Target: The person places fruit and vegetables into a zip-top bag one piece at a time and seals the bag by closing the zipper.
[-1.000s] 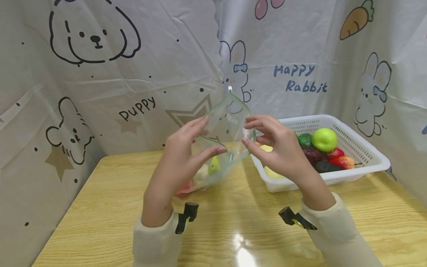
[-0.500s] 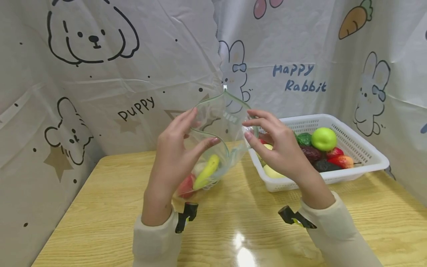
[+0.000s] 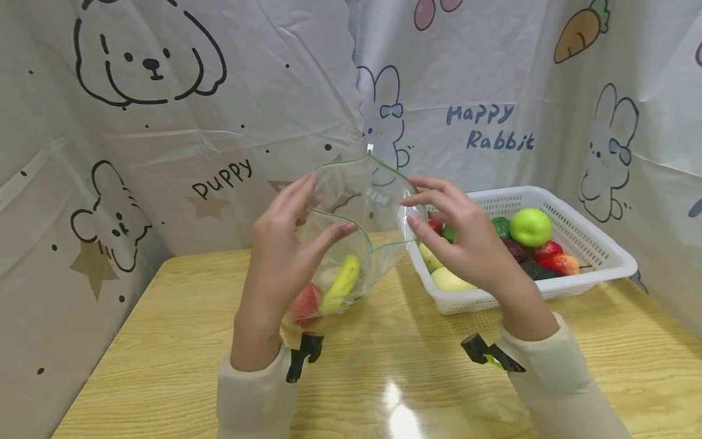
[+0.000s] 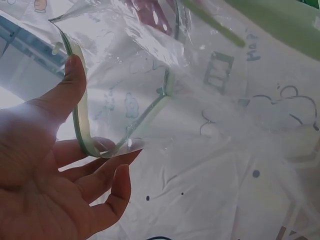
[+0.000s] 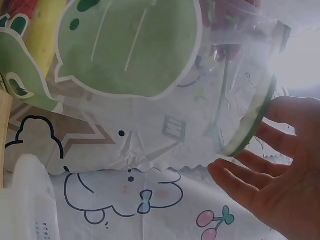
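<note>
Above the wooden surface (image 3: 351, 390): clear zip bag (image 3: 362, 251) gapes between two hands, yellow banana (image 3: 341, 285) and red fruit (image 3: 307, 303) inside.
Left hand (image 3: 281, 244): thumb and fingers, held apart, curve round one side of the bag's mouth.
Right hand (image 3: 463, 228): mirrors that hold opposite, tips touching the rim.
White basket (image 3: 603, 284): sits at right, bearing a green apple (image 3: 531, 227) among other produce.
Backdrop (image 3: 263, 103): pale cloth reads "Puppy" and "Happy Rabbit."
</note>
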Demonstrator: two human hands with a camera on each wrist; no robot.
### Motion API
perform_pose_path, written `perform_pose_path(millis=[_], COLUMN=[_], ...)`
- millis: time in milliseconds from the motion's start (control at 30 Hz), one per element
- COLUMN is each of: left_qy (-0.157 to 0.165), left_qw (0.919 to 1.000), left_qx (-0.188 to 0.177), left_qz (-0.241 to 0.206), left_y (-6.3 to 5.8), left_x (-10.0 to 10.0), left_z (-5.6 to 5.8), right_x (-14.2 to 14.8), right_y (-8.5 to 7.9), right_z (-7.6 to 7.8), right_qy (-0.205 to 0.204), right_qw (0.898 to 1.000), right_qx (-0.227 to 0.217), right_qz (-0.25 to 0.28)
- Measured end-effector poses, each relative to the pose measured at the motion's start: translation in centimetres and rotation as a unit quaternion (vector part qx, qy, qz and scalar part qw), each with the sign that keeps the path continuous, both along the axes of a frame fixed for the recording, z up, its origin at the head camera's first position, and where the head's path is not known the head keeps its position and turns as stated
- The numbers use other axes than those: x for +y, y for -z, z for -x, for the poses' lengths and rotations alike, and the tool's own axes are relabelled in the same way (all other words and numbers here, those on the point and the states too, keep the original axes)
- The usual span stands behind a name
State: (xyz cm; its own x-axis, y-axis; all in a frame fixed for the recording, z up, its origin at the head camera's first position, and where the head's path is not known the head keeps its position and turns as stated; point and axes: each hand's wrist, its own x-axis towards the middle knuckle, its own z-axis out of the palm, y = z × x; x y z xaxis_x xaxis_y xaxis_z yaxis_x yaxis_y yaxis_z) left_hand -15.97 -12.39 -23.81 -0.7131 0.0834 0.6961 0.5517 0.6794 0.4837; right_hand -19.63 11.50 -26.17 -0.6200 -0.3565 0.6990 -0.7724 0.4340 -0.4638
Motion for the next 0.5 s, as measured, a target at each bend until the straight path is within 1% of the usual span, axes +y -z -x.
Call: perform_pose_path(millis=[100, 233, 300, 367, 433, 500], left_qy=[0.004, 0.01, 0.013, 0.015, 0.017, 0.02], left_qw=[1.0, 0.9999, 0.9999, 0.9998, 0.9998, 0.9997], left_qx=[-0.001, 0.004, 0.008, 0.011, 0.013, 0.015], left_qz=[-0.002, -0.004, -0.004, -0.003, -0.001, 0.001], left_y=[0.0, 0.0, 0.0, 0.1, 0.1, 0.2], left_x=[0.0, 0.1, 0.1, 0.2, 0.2, 0.3], left_z=[0.0, 0.0, 0.0, 0.0, 0.0, 0.0], right_x=[0.6, 1.9, 2.5, 3.1, 3.5, 3.9], right_y=[-0.3, -0.5, -0.5, -0.5, -0.4, -0.3], right_z=[0.1, 0.5, 0.7, 0.9, 1.1, 1.3], right_qy=[0.011, 0.065, 0.093, 0.113, 0.126, 0.139], right_qw=[1.0, 0.997, 0.995, 0.99, 0.984, 0.977], right_qx=[0.0, -0.01, -0.035, -0.071, -0.105, -0.129], right_qz=[0.018, 0.029, 0.006, -0.036, -0.076, -0.1])
